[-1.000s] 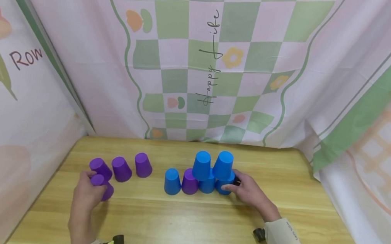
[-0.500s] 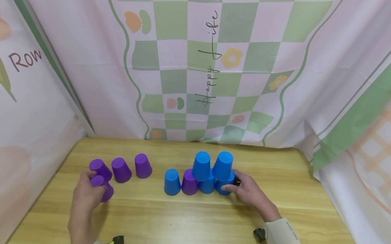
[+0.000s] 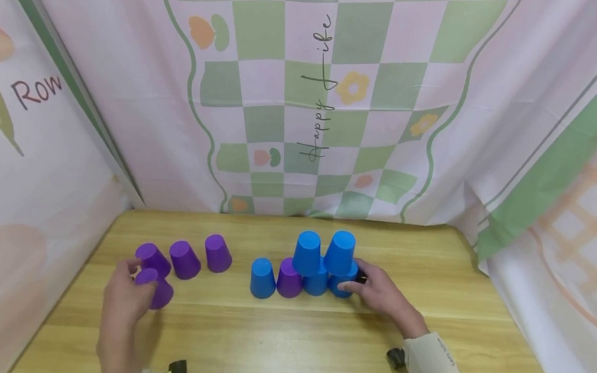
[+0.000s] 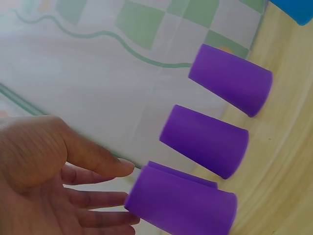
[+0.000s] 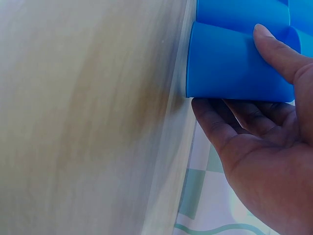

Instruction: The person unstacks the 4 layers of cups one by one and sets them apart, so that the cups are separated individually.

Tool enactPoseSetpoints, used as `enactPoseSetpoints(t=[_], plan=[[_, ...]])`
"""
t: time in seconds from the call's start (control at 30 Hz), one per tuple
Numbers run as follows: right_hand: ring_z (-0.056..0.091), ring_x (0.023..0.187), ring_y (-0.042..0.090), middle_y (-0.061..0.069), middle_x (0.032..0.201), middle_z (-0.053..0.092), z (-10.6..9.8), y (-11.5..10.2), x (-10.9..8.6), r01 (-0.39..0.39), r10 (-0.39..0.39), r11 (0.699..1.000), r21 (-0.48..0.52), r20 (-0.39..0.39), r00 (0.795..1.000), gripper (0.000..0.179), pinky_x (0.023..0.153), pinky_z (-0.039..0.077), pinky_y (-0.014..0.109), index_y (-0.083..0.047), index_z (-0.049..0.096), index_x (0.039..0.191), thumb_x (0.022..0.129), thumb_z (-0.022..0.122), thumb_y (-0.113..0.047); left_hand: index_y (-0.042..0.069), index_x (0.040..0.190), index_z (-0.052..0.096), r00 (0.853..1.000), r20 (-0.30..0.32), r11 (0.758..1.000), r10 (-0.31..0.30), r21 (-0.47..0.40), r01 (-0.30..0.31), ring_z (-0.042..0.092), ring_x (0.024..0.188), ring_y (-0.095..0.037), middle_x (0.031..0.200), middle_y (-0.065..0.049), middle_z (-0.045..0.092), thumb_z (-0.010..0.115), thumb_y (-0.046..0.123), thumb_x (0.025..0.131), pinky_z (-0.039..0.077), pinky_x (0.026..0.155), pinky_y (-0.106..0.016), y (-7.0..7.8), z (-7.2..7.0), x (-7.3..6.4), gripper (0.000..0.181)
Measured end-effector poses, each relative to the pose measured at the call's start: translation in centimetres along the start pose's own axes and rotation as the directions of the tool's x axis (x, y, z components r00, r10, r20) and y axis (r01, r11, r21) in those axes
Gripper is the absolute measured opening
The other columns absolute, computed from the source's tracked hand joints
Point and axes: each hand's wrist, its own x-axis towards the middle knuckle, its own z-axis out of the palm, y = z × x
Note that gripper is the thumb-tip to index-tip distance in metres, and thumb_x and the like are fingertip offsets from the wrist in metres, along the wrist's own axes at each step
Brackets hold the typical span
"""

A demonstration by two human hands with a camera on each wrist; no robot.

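At the left of the table, my left hand (image 3: 124, 304) is beside the nearest purple cup (image 3: 162, 294). Its thumb stands off the cup and its fingers are extended near the cup's base in the left wrist view. Behind that cup are three more upside-down purple cups, including a middle one (image 3: 184, 259) and a right one (image 3: 218, 253). My right hand (image 3: 382, 291) grips the rightmost lower blue cup (image 5: 234, 63), thumb on its front and fingers along its side. Two blue cups (image 3: 307, 253) sit on top of the lower row there.
The lower row also has a blue cup (image 3: 262, 279) at its left end, a purple cup (image 3: 290, 279) and another blue cup (image 3: 315, 281). Wooden tabletop (image 3: 273, 350) extends in front. A patterned cloth (image 3: 265, 77) hangs behind the table's far edge.
My left hand has shifted slightly left, its thumb coming away from the nearest purple cup, which stays standing. My right hand and the blue cups have not visibly moved.
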Motion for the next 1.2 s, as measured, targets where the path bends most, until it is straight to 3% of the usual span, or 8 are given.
enactPoseSetpoints(t=[0.33,0.53,0.7,0.77,0.87,0.97,1.07,1.2], plan=[[0.062,0.127,0.033,0.009,0.139,0.066,0.0,-0.1,-0.1,-0.003,0.003,1.0,-0.002,-0.004,1.0,0.052,0.111,0.049,0.065,-0.015,0.062,0.139,0.098,0.074,-0.044,-0.009,0.155,0.034,0.993,-0.109,0.997,0.045,-0.053,-0.052,0.035,0.145,-0.059,0.159,-0.036,0.036,0.057,0.002,0.095,0.033,0.117,-0.073,1.1,0.0,-0.8,0.066],[0.062,0.126,0.033,0.01,0.138,0.067,0.1,-0.2,-0.1,-0.007,0.007,1.0,0.001,0.0,1.0,0.05,0.11,0.049,0.065,-0.015,0.062,0.138,0.098,0.074,-0.043,-0.002,0.156,0.041,0.97,-0.219,0.983,0.106,-0.123,-0.135,0.037,0.148,-0.055,0.159,-0.032,0.042,0.061,-0.001,0.093,0.031,0.121,-0.07,1.8,0.3,-1.1,0.066],[0.062,0.127,0.033,0.011,0.141,0.066,0.0,-0.2,0.0,-0.003,0.003,1.0,0.0,-0.008,1.0,0.051,0.111,0.05,0.063,-0.015,0.061,0.141,0.099,0.074,-0.041,0.002,0.148,0.054,0.915,-0.353,0.944,0.193,-0.188,-0.272,0.048,0.144,-0.045,0.151,-0.023,0.057,0.065,-0.005,0.093,0.038,0.123,-0.057,3.1,1.4,-1.1,0.056],[0.062,0.126,0.033,0.011,0.141,0.065,0.0,-0.2,0.1,-0.001,0.001,1.0,0.002,-0.008,1.0,0.052,0.111,0.05,0.063,-0.015,0.06,0.142,0.099,0.074,-0.04,0.003,0.141,0.06,0.879,-0.409,0.921,0.247,-0.184,-0.344,0.062,0.127,-0.035,0.142,-0.017,0.065,0.066,-0.007,0.092,0.052,0.111,-0.04,3.7,2.0,-1.3,0.051],[0.062,0.127,0.034,0.011,0.142,0.065,-0.1,-0.1,0.1,-0.003,0.003,1.0,0.006,-0.009,1.0,0.052,0.111,0.049,0.063,-0.015,0.06,0.142,0.099,0.074,-0.04,0.002,0.135,0.064,0.826,-0.461,0.878,0.323,-0.18,-0.444,0.065,0.112,-0.015,0.133,-0.013,0.07,0.068,-0.012,0.09,0.054,0.094,-0.017,4.4,2.9,-1.4,0.047],[0.061,0.128,0.034,0.011,0.142,0.065,-0.1,-0.1,0.1,-0.002,0.002,1.0,0.005,-0.005,1.0,0.053,0.111,0.049,0.064,-0.015,0.06,0.142,0.099,0.074,-0.042,0.0,0.13,0.066,0.786,-0.474,0.822,0.398,-0.196,-0.535,0.064,0.117,-0.01,0.129,-0.012,0.071,0.069,-0.014,0.09,0.051,0.101,-0.013,5.0,3.7,-1.5,0.043],[0.061,0.128,0.033,0.011,0.142,0.065,-0.1,-0.1,0.1,-0.005,0.005,1.0,0.006,0.0,1.0,0.053,0.111,0.049,0.064,-0.015,0.06,0.142,0.099,0.074,-0.043,0.001,0.13,0.066,0.784,-0.447,0.786,0.431,-0.24,-0.569,0.06,0.134,-0.02,0.131,-0.011,0.07,0.071,-0.012,0.09,0.045,0.117,-0.024,5.5,4.4,-1.6,0.042],[0.061,0.127,0.033,0.011,0.141,0.065,-0.1,-0.1,0.0,-0.011,0.011,1.0,0.013,0.001,1.0,0.053,0.112,0.048,0.064,-0.015,0.06,0.141,0.098,0.074,-0.042,0.003,0.13,0.067,0.798,-0.404,0.77,0.447,-0.279,-0.573,0.058,0.138,-0.033,0.134,-0.01,0.069,0.072,-0.011,0.09,0.045,0.119,-0.031,6.0,5.3,-1.9,0.042]])
